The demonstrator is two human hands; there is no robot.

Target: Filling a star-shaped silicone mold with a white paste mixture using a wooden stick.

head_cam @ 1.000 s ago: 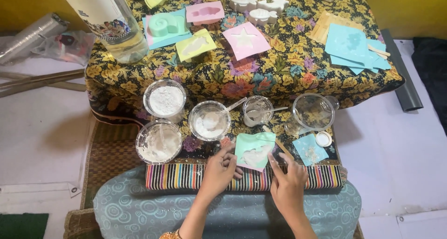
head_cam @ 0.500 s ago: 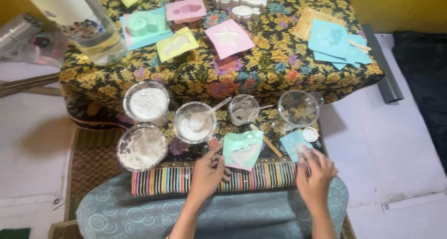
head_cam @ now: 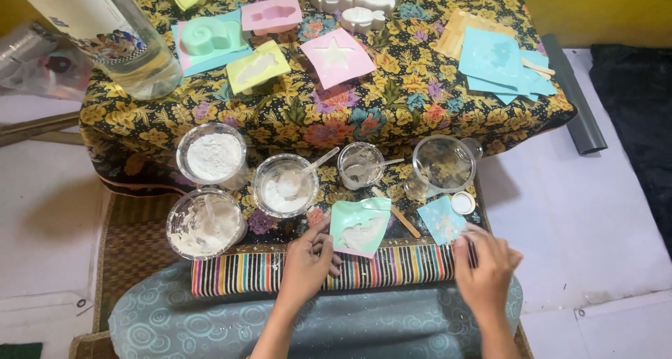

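Floral-cloth table [head_cam: 294, 114] fills most of the view, big clear bottle [head_cam: 105, 37] at its far left corner. W/in the near edge row: bowl of white powder [head_cam: 211, 154], mixing bowl w/ white paste [head_cam: 204, 224], cup w/ spoon [head_cam: 285, 185], empty clear cup [head_cam: 443, 164]. Striped cloth [head_cam: 329, 268] lies along the near edge. Mint-green mould [head_cam: 360, 226] sits on the near edge, approx. centre; left hand [head_cam: 306, 261] touches its left side, fingers loosely curled, thumb against the rim. Right hand [head_cam: 486, 264] rests at the cloth's right end, fingers together, just beside small blue mould [head_cam: 441, 220].
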